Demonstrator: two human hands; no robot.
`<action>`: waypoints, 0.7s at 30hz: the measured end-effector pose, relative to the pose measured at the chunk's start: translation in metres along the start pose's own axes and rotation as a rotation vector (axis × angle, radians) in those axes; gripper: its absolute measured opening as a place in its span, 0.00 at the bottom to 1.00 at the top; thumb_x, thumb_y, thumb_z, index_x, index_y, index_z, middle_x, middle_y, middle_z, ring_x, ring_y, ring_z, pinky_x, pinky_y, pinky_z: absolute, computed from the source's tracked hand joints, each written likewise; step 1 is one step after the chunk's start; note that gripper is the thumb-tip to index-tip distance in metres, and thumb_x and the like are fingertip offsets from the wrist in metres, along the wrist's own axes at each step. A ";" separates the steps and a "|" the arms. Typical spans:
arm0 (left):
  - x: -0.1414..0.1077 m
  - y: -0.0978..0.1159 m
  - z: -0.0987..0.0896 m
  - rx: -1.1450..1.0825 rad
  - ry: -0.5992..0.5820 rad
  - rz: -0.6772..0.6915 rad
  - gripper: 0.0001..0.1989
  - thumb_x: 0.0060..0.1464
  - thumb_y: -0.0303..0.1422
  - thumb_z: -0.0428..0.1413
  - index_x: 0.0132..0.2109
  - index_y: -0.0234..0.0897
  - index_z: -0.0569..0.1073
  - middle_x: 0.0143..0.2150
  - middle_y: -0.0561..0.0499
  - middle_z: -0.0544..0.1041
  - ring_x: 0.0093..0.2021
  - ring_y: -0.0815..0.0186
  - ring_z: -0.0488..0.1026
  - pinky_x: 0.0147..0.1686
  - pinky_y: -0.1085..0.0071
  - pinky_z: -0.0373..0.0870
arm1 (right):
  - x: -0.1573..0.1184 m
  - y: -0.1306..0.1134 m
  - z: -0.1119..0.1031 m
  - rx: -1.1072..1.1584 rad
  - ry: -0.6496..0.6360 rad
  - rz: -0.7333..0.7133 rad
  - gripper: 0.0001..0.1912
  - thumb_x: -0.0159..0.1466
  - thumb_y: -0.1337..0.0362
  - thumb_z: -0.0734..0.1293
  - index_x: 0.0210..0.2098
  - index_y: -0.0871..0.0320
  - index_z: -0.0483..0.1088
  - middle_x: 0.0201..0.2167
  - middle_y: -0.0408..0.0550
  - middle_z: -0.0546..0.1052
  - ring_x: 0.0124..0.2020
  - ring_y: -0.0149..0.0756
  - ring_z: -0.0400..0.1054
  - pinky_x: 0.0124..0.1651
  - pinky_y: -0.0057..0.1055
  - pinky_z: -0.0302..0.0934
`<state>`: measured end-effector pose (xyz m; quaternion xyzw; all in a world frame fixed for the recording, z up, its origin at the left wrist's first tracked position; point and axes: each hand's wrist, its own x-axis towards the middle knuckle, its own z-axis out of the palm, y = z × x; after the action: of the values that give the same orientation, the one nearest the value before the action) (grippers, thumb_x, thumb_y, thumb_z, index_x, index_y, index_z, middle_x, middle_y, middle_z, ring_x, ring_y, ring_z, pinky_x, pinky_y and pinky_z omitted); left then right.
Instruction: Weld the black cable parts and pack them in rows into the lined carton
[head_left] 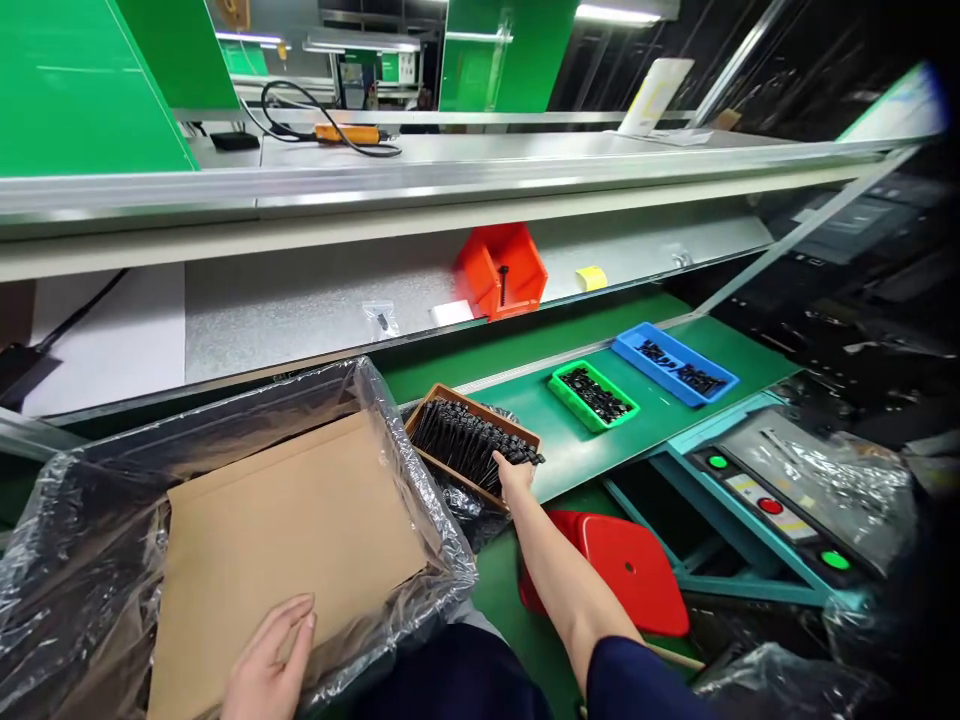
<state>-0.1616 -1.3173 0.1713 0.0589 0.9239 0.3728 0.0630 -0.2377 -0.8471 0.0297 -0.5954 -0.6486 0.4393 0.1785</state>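
My right hand (516,474) is at the near right end of a brown tray (452,471) packed with thin black parts with knobbed heads (469,437). Its thumb and fingers close around some of these parts, and a few heads stick out past the fingertips. My left hand (271,660) hovers over or rests on a cardboard sheet (292,510); which of the two I cannot tell. Its fingers are loosely bent, with a gap to the thumb and nothing visible between them. The cardboard lies inside a large box lined with clear plastic (379,400).
Right of the brown tray, a green tray (559,388) and a blue tray (694,364) hold small black parts on the green bench (540,480). A red bin (517,265) stands on the shelf above. A red stool (630,575) and a teal-framed button panel (750,490) are at right.
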 end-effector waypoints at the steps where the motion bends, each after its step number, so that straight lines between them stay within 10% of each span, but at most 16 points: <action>1: 0.001 0.001 0.000 -0.011 -0.016 0.006 0.18 0.51 0.49 0.53 0.40 0.44 0.79 0.46 0.49 0.79 0.48 0.57 0.75 0.32 0.72 0.76 | -0.002 -0.004 0.003 -0.050 0.023 0.023 0.45 0.45 0.49 0.73 0.55 0.67 0.59 0.52 0.70 0.68 0.56 0.56 0.62 0.55 0.46 0.57; 10: 0.019 -0.003 0.000 0.016 0.016 -0.069 0.20 0.49 0.52 0.53 0.38 0.43 0.79 0.45 0.48 0.80 0.46 0.56 0.76 0.35 0.71 0.77 | -0.026 -0.005 0.036 -0.142 -0.020 -0.414 0.49 0.50 0.59 0.72 0.64 0.69 0.47 0.62 0.70 0.56 0.64 0.55 0.48 0.64 0.42 0.42; 21: 0.027 -0.021 0.005 0.122 -0.016 -0.159 0.20 0.49 0.52 0.53 0.38 0.44 0.79 0.43 0.51 0.81 0.45 0.57 0.77 0.45 0.69 0.74 | -0.019 -0.028 0.059 -0.222 -0.087 -0.107 0.63 0.41 0.54 0.76 0.66 0.67 0.41 0.55 0.76 0.62 0.55 0.63 0.59 0.52 0.53 0.55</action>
<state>-0.1889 -1.3245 0.1510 -0.0077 0.9461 0.3092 0.0962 -0.2951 -0.8830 0.0241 -0.5566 -0.7310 0.3801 0.1065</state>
